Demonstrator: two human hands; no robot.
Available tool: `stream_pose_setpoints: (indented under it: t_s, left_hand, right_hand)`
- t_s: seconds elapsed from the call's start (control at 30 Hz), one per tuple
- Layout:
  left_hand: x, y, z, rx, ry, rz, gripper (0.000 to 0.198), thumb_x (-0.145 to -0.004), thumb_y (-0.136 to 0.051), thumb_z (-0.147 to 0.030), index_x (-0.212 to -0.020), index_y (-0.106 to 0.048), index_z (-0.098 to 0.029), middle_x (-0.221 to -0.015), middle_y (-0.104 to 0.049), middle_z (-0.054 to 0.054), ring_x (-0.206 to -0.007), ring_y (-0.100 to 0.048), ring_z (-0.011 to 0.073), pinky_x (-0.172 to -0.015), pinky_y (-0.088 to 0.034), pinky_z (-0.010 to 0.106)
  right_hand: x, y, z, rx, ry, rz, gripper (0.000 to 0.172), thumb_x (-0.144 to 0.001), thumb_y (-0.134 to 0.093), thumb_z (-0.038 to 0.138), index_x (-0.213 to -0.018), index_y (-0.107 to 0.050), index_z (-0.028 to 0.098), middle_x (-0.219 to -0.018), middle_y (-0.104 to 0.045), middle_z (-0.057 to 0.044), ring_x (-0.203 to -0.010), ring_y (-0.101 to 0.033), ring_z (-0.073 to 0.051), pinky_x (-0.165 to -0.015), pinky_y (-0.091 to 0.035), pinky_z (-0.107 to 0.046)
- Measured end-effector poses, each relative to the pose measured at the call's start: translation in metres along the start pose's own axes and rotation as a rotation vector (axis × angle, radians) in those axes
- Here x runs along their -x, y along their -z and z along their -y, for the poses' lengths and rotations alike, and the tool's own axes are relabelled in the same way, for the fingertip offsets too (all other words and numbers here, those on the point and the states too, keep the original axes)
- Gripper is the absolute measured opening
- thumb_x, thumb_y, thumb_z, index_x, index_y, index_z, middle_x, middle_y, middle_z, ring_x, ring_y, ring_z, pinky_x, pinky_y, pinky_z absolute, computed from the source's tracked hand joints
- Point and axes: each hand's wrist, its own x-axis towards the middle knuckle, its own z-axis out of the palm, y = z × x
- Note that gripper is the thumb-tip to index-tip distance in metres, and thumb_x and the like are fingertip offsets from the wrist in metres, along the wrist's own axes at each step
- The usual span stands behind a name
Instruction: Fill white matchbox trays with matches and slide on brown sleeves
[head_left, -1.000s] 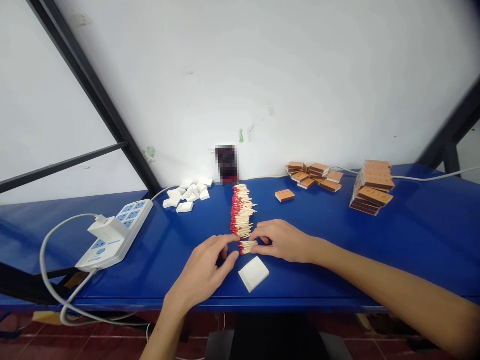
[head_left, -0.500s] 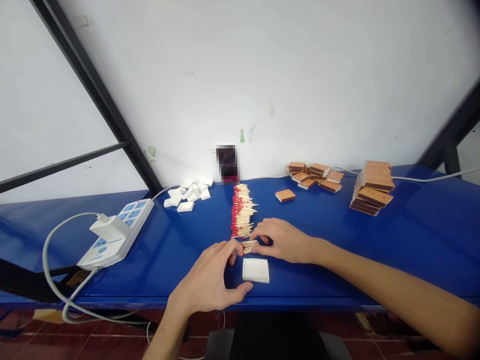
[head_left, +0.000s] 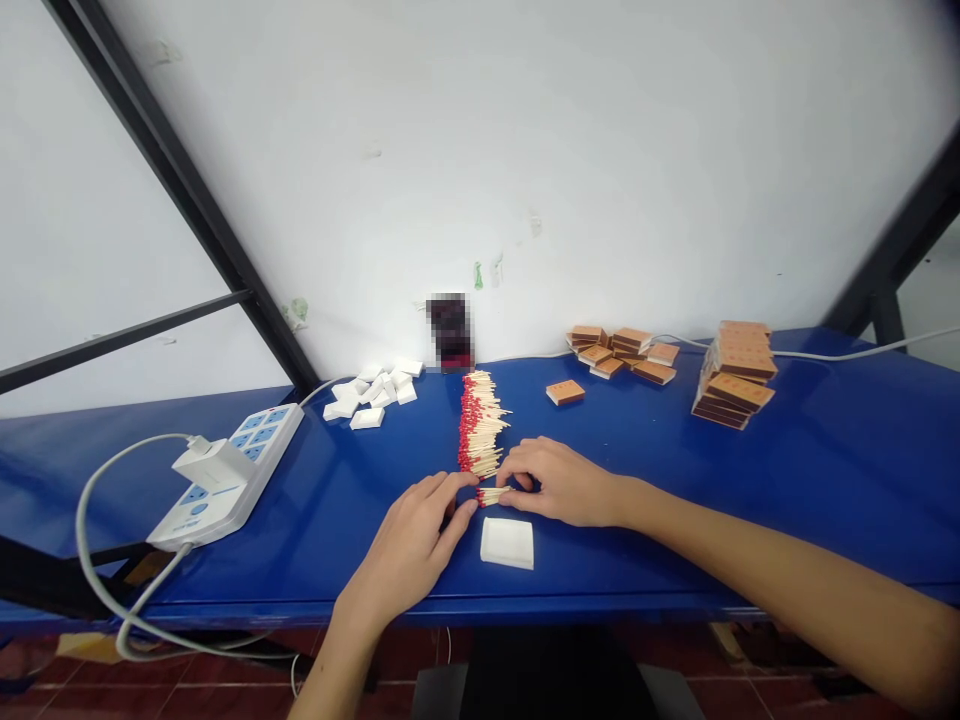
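Seeing, well left of the left hand, a white power strip with a white adapter covering some sockets. Beyond the left hand, white trays in a heap, overlapping too much to count. Left thumb and forefinger parted at the red heads of a small bundle of matches, lying between the hands on the blue table; left forearm cut off below. Straight beyond, a dark object blurred to blocks, then a long row of matches, near end just beside the bundle. On the bundle's near side, one white tray, depth hard to make out. Right hand with thumb and forefinger at the pale ends, partly hiding them; cannot tell whether pinching or merely touching. Beyond the right hand, a single matchbox, then loose matchboxes, some half hidden. Well to the right, stacked matchboxes, labels unreadable; right forearm cut off.
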Motion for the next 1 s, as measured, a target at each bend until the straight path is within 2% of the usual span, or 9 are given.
stream_pose_setpoints:
  t_s: [0.23, 0.43, 0.6, 0.77, 1.0]
  left_hand:
    - [-0.0014, -0.0027, 0.003, -0.078, -0.016, 0.015, 0.034, -0.104, -0.038, -0.034, -0.133, -0.056, -0.029, -0.114, -0.066, 0.003, -0.107, -0.059, 0.0216, -0.097, -0.047, 0.037]
    - [-0.0022, -0.0049, 0.003, -0.145, -0.019, 0.006, 0.034, -0.103, -0.04, -0.036, -0.128, -0.061, -0.027, -0.112, -0.065, 0.005, -0.105, -0.059, 0.0228, -0.097, -0.046, 0.038]
    - [-0.0033, -0.0036, 0.0022, -0.124, -0.016, 0.029, 0.033, -0.104, -0.04, -0.036, -0.123, -0.065, -0.026, -0.1, -0.064, 0.004, -0.096, -0.06, 0.0206, -0.089, -0.047, 0.034]
    - [-0.0034, -0.004, 0.0032, -0.129, 0.005, 0.035, 0.033, -0.103, -0.042, -0.036, -0.123, -0.066, -0.027, -0.099, -0.063, 0.004, -0.094, -0.059, 0.0206, -0.085, -0.046, 0.033]
    - [-0.0024, -0.0031, 0.0025, -0.113, 0.005, 0.036, 0.032, -0.103, -0.043, -0.035, -0.123, -0.066, -0.028, -0.1, -0.063, 0.003, -0.094, -0.059, 0.0202, -0.084, -0.046, 0.032]
  right_hand:
    - [-0.0012, -0.0034, -0.0013, -0.04, 0.012, -0.018, 0.016, -0.092, -0.062, 0.034, -0.088, -0.067, 0.02, -0.069, -0.055, 0.003, -0.069, -0.05, -0.013, -0.07, -0.036, -0.028]
    - [-0.0001, -0.0027, 0.0029, -0.009, 0.065, -0.058, 0.015, -0.094, -0.06, 0.031, -0.087, -0.068, 0.02, -0.081, -0.062, 0.0, -0.081, -0.052, -0.016, -0.079, -0.035, -0.032]
    - [0.0008, -0.0033, 0.0014, -0.001, 0.078, -0.075, 0.015, -0.094, -0.06, 0.029, -0.086, -0.069, 0.021, -0.084, -0.063, -0.001, -0.083, -0.053, -0.015, -0.08, -0.034, -0.032]
    - [0.0017, -0.0045, 0.0, 0.003, 0.07, -0.086, 0.013, -0.094, -0.061, 0.03, -0.088, -0.069, 0.021, -0.086, -0.063, 0.0, -0.084, -0.053, -0.015, -0.08, -0.035, -0.031]
    - [0.0026, -0.0012, 0.0009, 0.064, 0.046, -0.036, 0.019, -0.096, -0.057, 0.035, -0.102, -0.072, 0.025, -0.091, -0.062, -0.003, -0.088, -0.054, -0.018, -0.078, -0.035, -0.032]
